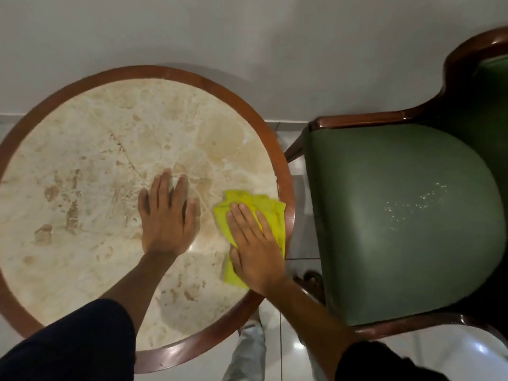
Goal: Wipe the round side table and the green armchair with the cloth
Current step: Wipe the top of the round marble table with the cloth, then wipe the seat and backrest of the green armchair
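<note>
The round side table (90,149) has a cream marble top inside a brown wooden rim. My left hand (166,215) lies flat on the marble near the middle, fingers apart, holding nothing. My right hand (254,247) presses flat on a folded yellow cloth (270,213) at the table's right edge, next to the rim. The green armchair (398,224) stands to the right of the table, with a padded green seat, a dark wooden frame and pale specks on the seat.
A plain light wall (247,37) runs behind the table and chair. Glossy white floor tiles (299,246) show in the narrow gap between table and chair. My trouser leg (250,350) is below the table's edge.
</note>
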The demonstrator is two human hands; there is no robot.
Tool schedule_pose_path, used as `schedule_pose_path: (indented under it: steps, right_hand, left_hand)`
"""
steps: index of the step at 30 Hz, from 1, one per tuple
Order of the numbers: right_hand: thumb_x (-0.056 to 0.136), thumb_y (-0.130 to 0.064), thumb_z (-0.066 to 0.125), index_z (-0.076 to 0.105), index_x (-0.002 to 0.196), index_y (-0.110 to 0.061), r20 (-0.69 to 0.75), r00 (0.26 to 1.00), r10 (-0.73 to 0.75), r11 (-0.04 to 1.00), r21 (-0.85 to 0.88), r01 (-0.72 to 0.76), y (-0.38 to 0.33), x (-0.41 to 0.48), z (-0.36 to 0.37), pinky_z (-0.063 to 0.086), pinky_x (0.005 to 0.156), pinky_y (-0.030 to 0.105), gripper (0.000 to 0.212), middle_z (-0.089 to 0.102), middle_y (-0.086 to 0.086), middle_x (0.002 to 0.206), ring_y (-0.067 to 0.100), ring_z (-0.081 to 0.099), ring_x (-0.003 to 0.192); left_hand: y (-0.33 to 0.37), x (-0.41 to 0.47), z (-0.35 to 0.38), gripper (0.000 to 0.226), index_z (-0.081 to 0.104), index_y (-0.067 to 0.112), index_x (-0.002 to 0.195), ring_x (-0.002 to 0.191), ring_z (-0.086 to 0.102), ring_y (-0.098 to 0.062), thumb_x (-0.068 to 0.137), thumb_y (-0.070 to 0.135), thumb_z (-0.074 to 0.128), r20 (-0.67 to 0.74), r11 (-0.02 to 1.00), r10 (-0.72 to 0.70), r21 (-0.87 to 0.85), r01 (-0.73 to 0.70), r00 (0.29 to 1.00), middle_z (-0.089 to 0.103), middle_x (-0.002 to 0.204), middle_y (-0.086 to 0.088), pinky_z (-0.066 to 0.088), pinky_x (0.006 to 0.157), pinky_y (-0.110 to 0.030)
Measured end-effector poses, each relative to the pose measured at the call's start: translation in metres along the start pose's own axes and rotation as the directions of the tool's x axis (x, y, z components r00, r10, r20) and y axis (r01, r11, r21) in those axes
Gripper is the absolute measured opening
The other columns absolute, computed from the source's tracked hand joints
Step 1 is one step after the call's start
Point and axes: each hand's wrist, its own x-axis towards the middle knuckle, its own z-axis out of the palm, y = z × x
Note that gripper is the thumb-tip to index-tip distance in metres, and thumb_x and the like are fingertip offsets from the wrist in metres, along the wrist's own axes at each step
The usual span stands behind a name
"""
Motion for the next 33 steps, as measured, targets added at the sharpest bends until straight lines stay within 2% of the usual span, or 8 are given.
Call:
schedule_pose_path:
  steps: [3,7,12,16,19,23,28,33]
  right_hand:
    - [0.095,-0.019,0.04,0.036,0.149,-0.01,-0.047,0.99,0.129,0.942,0.317,-0.108,-0.001,-0.038,-0.009,0.01,0.123,0.037,0.054,0.025,0.002,0.161,0.016,0.015,0.151]
    - [0.101,-0.03,0.038,0.04,0.145,-0.035,0.065,0.776,0.627,0.365,0.856,-0.366,0.015,-0.075,-0.054,0.019,0.117,0.014,0.044,0.033,-0.022,0.154,-0.003,0.029,0.142]
    - [0.103,-0.03,0.041,0.053,0.137,-0.019,0.204,0.442,0.874,-0.042,0.936,-0.349,0.078,-0.112,-0.114,0.036,0.114,0.041,0.038,0.058,0.004,0.139,0.02,0.052,0.13]
    - [0.097,-0.043,0.033,0.032,0.143,-0.048,-0.111,0.378,0.919,0.263,0.887,-0.379,0.126,-0.155,-0.161,0.028,0.118,0.027,0.047,0.035,-0.013,0.155,0.005,0.035,0.141]
    - [0.099,-0.029,0.032,0.028,0.151,-0.027,-0.449,0.382,0.808,0.587,0.671,-0.453,0.167,-0.182,-0.159,0.014,0.123,0.027,0.052,0.02,-0.008,0.16,0.011,0.018,0.15]
    - [0.099,-0.03,0.032,0.03,0.151,-0.008,-0.347,0.534,0.771,0.629,0.283,-0.724,0.177,-0.175,-0.091,0.009,0.122,0.048,0.057,0.022,0.011,0.161,0.028,0.019,0.15]
    - [0.099,-0.038,0.043,0.027,0.153,-0.016,-0.163,0.761,0.628,0.753,-0.121,-0.647,0.185,-0.157,-0.017,0.017,0.116,0.057,0.061,0.022,0.008,0.161,0.03,0.018,0.149]
    - [0.101,-0.03,0.034,0.024,0.154,-0.017,-0.163,0.926,0.341,0.909,-0.196,-0.369,0.189,-0.128,-0.024,0.014,0.12,0.053,0.056,0.023,0.005,0.163,0.024,0.015,0.151]
  left_hand:
    - [0.001,0.0,0.0,0.058,0.032,0.019,0.151,0.149,0.024,-0.034,0.101,0.048,0.024,0.028,1.0,-0.017,-0.008,0.017,0.999,0.028,0.161,-0.018,0.018,0.117,-0.056]
    - [0.01,0.001,-0.004,0.062,0.023,0.022,0.153,0.151,0.015,-0.034,0.1,0.053,0.018,0.088,0.999,-0.024,-0.024,0.026,0.996,0.019,0.164,-0.018,0.012,0.119,-0.058]
    - [0.067,0.015,-0.029,0.067,0.034,0.009,0.148,0.146,0.027,-0.038,0.096,0.05,0.021,0.078,0.999,-0.033,0.005,0.033,0.996,0.03,0.158,-0.023,0.015,0.115,-0.064]
    - [0.164,0.037,-0.037,0.055,0.045,0.009,0.141,0.142,0.036,-0.037,0.099,0.042,0.032,0.054,0.952,0.304,-0.032,-0.303,0.951,0.039,0.154,-0.022,0.02,0.115,-0.06]
    - [0.236,0.065,-0.028,0.057,0.043,0.014,0.144,0.146,0.03,-0.031,0.099,0.047,0.031,0.135,0.874,0.486,-0.07,-0.481,0.863,0.034,0.158,-0.016,0.021,0.117,-0.058]
    - [0.306,0.098,0.004,0.055,0.04,0.016,0.147,0.15,0.024,-0.03,0.102,0.045,0.029,0.18,0.75,0.66,-0.106,-0.653,0.729,0.027,0.162,-0.014,0.02,0.119,-0.057]
    - [0.362,0.136,0.044,0.047,0.047,0.01,0.144,0.147,0.033,-0.032,0.104,0.032,0.035,0.094,0.639,0.767,-0.187,-0.746,0.634,0.035,0.158,-0.017,0.027,0.116,-0.052]
    - [0.363,0.162,0.051,0.04,0.053,0.001,0.136,0.136,0.048,-0.034,0.105,0.018,0.036,-0.029,0.705,0.646,-0.361,-0.611,0.763,0.052,0.145,-0.021,0.034,0.114,-0.046]
